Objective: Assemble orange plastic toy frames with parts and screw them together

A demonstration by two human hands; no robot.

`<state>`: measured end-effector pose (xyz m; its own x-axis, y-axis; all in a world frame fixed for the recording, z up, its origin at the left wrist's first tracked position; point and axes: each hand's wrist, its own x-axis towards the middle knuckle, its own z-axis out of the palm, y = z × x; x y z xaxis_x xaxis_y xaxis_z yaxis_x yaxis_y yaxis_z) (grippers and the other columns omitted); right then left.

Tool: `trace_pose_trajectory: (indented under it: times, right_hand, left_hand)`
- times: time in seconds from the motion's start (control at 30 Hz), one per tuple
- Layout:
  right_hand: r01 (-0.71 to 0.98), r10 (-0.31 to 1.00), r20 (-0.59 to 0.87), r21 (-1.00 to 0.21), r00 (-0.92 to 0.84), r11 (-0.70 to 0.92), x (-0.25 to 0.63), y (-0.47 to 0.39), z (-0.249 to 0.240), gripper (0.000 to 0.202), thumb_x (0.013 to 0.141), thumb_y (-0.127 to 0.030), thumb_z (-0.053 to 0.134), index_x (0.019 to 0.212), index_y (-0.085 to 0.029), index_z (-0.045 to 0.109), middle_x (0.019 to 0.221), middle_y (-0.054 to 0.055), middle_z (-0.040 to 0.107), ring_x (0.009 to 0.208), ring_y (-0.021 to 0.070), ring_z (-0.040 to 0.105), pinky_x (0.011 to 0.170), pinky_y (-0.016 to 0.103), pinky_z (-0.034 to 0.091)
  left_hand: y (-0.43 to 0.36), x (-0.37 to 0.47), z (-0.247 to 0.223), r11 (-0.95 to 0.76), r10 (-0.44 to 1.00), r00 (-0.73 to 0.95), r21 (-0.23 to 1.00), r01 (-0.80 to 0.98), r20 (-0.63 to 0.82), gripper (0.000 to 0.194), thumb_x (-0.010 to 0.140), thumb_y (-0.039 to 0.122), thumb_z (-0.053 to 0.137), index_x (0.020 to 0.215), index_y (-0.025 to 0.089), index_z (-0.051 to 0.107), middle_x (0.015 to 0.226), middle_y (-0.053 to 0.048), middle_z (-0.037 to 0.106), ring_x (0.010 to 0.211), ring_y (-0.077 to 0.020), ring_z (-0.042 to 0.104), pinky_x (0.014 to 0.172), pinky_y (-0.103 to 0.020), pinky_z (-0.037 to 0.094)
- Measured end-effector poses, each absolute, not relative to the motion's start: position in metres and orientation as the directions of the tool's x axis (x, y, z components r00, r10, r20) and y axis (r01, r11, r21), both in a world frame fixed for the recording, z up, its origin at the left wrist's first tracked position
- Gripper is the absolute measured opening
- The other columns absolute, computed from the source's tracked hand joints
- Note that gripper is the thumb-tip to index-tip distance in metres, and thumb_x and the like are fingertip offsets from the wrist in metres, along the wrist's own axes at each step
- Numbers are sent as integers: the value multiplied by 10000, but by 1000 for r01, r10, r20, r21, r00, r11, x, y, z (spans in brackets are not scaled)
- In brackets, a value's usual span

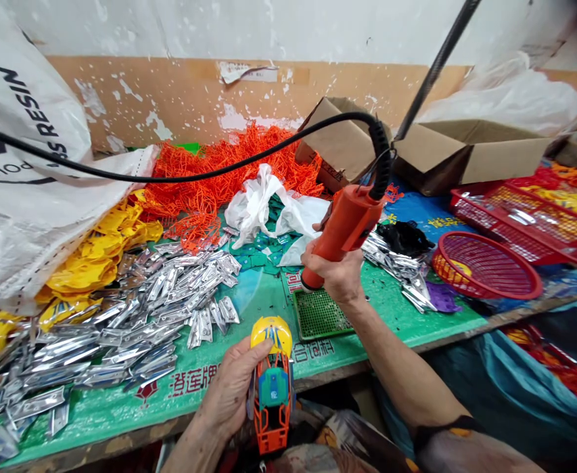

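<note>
I see the workbench (367,315) filling the middle of the frame under a green printed sheet, with a white resin sack (27,197) slumped over its upper left corner. A heap of silver plastic parts (135,322) spreads across the left, yellow parts (96,256) and orange sprue frames (219,171) lie behind it, and 2 cardboard boxes (466,154) stand at the upper right above a round red basket (485,266).

My right hand (340,276) sits at centre, fingers wrapped tight round the grip of an orange electric screwdriver (347,226), its black cable (170,174) looping off to the upper left. The tip points down at a small green grid tray (318,314) on the bench; I cannot tell whether it touches.

My left hand (234,391) at the lower centre closes round a toy car (271,387), underside up, yellow nose pointing away from me, held just off the bench's near edge, above my lap.

I judge this as the pick-up step: the driver is at the tray, probably taking a screw, well apart from the toy. The next move calls for swinging the tip back to a screw hole in the orange chassis while I keep the toy level and firmly gripped.
</note>
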<state>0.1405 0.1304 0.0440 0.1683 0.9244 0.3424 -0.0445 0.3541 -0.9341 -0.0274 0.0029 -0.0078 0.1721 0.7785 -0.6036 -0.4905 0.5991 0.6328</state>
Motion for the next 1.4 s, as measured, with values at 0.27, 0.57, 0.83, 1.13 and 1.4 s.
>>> trace_pose_trajectory:
  times: [0.27, 0.57, 0.83, 1.13, 1.4]
  right_hand:
    - [-103, 927, 329, -931, 182, 351, 145, 135, 41, 150, 584, -219, 732, 675, -206, 614, 636, -35, 614, 557, 133, 556, 569, 330, 501]
    - [-317, 929, 361, -874, 84, 368, 143, 102, 85, 123, 618, -218, 667, 710, -222, 586, 635, -29, 554, 568, 141, 537, 587, 340, 488]
    - [-409, 948, 318, -864, 11, 295, 120, 75, 86, 388, 617, -180, 667, 992, -245, 591, 676, -34, 562, 586, 149, 532, 611, 355, 494]
    - [-497, 947, 319, -827, -30, 263, 116, 73, 76, 539, 642, -160, 714, 1143, -283, 560, 714, -42, 608, 639, 158, 545, 675, 366, 470]
    - [-481, 943, 332, -832, -30, 277, 115, 73, 75, 514, 645, -163, 715, 1126, -274, 569, 710, -48, 611, 633, 153, 545, 677, 365, 463]
  left_hand:
    - [4, -22, -2, 588, 785, 125, 668, -456, -607, 300, 687, 349, 824, 857, 123, 723, 649, -28, 696, 495, -112, 592, 468, -193, 477]
    - [3, -21, -7, 565, 797, 116, 665, -489, -593, 291, 678, 327, 833, 839, 110, 725, 667, -40, 710, 485, -100, 582, 458, -191, 481]
    - [3, -21, -7, 549, 807, 140, 643, -534, -573, 258, 685, 295, 830, 828, 109, 723, 656, -33, 699, 488, -96, 577, 453, -181, 468]
    - [2, -22, -13, 541, 810, 138, 633, -554, -571, 254, 692, 300, 822, 816, 105, 718, 631, -27, 685, 474, -93, 569, 443, -181, 456]
    - [1, -21, -12, 549, 806, 141, 636, -543, -575, 262, 684, 299, 827, 821, 102, 721, 641, -33, 683, 490, -96, 570, 458, -186, 460]
